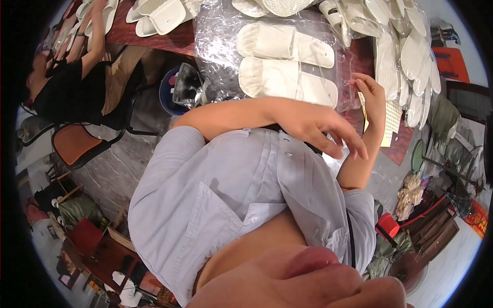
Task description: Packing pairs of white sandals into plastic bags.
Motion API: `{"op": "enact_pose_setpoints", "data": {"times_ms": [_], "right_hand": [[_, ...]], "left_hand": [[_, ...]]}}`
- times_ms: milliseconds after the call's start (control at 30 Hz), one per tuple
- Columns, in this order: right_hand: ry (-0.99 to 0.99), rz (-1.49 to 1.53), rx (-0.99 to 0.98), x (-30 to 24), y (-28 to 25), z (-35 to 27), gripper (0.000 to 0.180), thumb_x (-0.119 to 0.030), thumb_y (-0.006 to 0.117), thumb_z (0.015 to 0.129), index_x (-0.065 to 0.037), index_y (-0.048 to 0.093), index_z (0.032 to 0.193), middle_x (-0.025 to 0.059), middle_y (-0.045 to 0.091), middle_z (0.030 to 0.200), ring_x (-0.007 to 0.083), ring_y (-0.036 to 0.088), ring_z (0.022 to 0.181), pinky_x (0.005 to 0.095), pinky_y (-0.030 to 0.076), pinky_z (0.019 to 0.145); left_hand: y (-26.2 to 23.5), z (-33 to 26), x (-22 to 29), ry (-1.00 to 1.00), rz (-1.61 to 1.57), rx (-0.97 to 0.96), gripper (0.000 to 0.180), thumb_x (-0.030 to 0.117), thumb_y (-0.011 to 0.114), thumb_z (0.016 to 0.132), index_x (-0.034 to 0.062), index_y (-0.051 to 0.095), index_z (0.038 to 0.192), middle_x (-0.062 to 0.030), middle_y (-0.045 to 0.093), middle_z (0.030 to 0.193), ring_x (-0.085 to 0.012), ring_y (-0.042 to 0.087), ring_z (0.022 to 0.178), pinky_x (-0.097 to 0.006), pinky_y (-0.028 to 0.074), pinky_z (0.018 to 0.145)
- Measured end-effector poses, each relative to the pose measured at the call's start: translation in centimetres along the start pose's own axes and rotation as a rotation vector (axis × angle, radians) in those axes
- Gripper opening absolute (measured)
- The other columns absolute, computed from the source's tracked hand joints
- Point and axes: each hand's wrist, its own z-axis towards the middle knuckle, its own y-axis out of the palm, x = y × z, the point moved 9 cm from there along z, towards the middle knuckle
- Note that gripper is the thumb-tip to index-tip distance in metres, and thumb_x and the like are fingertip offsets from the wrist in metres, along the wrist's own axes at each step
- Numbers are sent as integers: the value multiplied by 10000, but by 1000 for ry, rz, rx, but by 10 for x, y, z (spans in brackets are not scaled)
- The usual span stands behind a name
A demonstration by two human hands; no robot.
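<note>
A pair of white slippers (287, 66) in clear plastic lies on the table in front of me. My left hand (328, 128) is raised just on my side of them, fingers loosely bent and apart, with nothing visible in it. At the slippers' right, my right hand (372, 95) has its fingers curled around the edge of a pale yellow sheet with rows of small dots (393, 117), apparently a sticker sheet. The hand and wrist hide part of it.
Bagged white slippers (405, 56) pile up at the right; more slippers (159, 18) lie far left. A blue bucket (168, 95) stands beside the table near an orange-seated chair (76, 145). Another person in black (67, 92) works at the left.
</note>
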Motion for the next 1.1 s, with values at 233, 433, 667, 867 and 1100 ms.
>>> {"op": "enact_pose_setpoints", "data": {"times_ms": [233, 433, 667, 867, 1100], "right_hand": [[89, -65, -200, 20, 11, -1, 221, -98, 558, 959, 43, 678, 1080, 67, 693, 845, 121, 631, 758, 259, 505, 721], [107, -158, -508, 27, 50, 7, 233, -155, 608, 942, 32, 671, 1065, 47, 665, 777, 117, 609, 674, 273, 502, 638], [-205, -373, -529, -7, 70, 17, 402, -91, 595, 917, -107, 615, 1318, 149, 681, 868, 154, 608, 728, 302, 513, 756], [-187, -59, -529, 12, 80, 40, 655, -40, 574, 914, -186, 374, 1520, 200, 620, 1282, 247, 661, 1018, 324, 485, 936], [-188, 802, -547, -62, 76, 40, 924, -65, 594, 937, -349, -12, 1575, 273, 515, 1382, 382, 546, 1257, 435, 481, 993]], "left_hand": [[-106, -119, 47, -64, 1029, 969, 352, 128, 651, 909, 21, 625, 1242, -162, 655, 1198, -284, 610, 1135, -353, 458, 978], [-126, -212, 10, -400, 1333, 1383, 490, 196, 667, 903, 107, 543, 1368, -213, 647, 1045, -338, 629, 971, -390, 487, 857], [-140, -225, -21, -449, 1304, 1447, 536, 217, 695, 879, 154, 542, 1388, -163, 641, 938, -271, 634, 851, -357, 504, 764], [-146, -229, -20, -254, 1058, 1553, 449, 23, 671, 843, 111, 629, 1281, -168, 638, 999, -272, 667, 905, -338, 551, 769], [-157, -243, -12, 14, 818, 1636, 459, -58, 616, 865, 72, 619, 1305, -100, 612, 1221, -185, 616, 1079, -286, 554, 830]]}}
